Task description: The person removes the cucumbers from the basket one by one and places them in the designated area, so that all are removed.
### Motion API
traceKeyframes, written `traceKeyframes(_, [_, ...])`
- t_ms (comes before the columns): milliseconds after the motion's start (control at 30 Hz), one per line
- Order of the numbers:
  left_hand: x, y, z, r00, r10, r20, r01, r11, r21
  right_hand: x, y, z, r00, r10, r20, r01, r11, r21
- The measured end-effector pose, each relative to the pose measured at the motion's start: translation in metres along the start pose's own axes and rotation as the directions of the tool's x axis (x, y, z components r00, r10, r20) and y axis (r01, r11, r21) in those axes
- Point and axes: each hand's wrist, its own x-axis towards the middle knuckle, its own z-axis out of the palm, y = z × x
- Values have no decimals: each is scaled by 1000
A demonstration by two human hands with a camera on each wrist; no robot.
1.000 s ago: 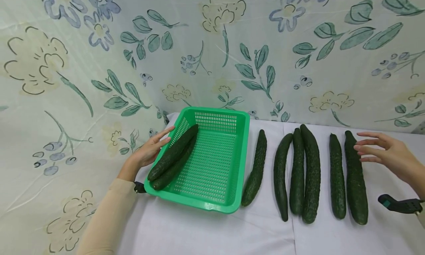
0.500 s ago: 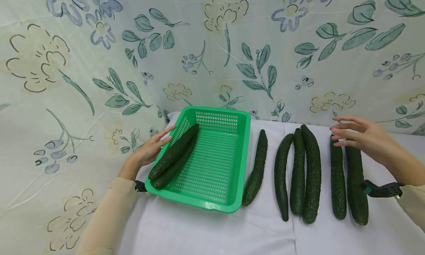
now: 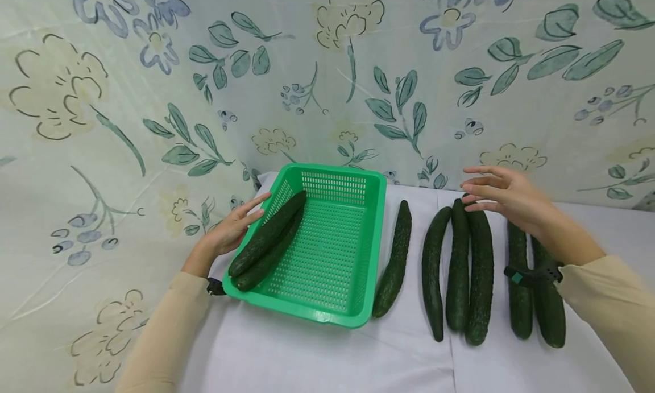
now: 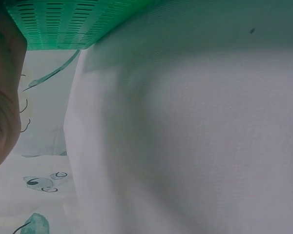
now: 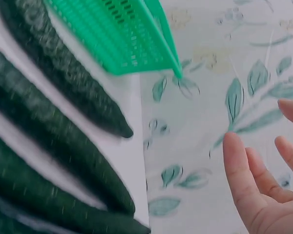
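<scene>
My left hand point(image 3: 230, 232) rests against the left side of a green plastic basket point(image 3: 330, 256), its fingers extended at the rim. Two dark green cucumbers point(image 3: 267, 235) lie side by side along the basket's left wall. Over the far ends of a pair of cucumbers point(image 3: 479, 273) hovers my right hand point(image 3: 519, 199), thumb and fingers apart and holding nothing. In the right wrist view the spread fingers point(image 5: 240, 168) stand beyond the cucumber tips. The left wrist view shows only part of the left hand point(image 4: 2, 102) under the basket wall.
A curved cucumber point(image 3: 434, 268) lies just left of that pair, and another cucumber point(image 3: 394, 262) lies close beside the basket. Two more cucumbers point(image 3: 521, 302) sit under my right forearm. A white cloth point(image 3: 317, 359) covers the table; a floral curtain point(image 3: 327, 69) hangs behind.
My right hand has moved left, from above the rightmost cucumber to the far ends of the middle pair. The left hand, basket and cucumbers stay as they were.
</scene>
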Motion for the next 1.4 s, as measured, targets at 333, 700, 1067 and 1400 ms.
traceKeyframes(333, [-1, -3, 2, 999, -13, 32, 16, 995, -100, 27, -23, 42, 998, -12, 59, 6, 994, 110])
traceKeyframes(700, [-1, -2, 2, 999, -2, 35, 5, 996, -93, 50, -48, 91, 991, 8, 136, -37, 976, 215])
traceKeyframes(1067, [-1, 0, 2, 999, -9, 35, 13, 992, -125, 71, -57, 146, 968, 73, 241, -139, 953, 268])
traceKeyframes(1400, [-2, 0, 2, 999, 1, 39, 4, 992, -127, 90, -62, 190, 959, 158, 234, -232, 914, 332])
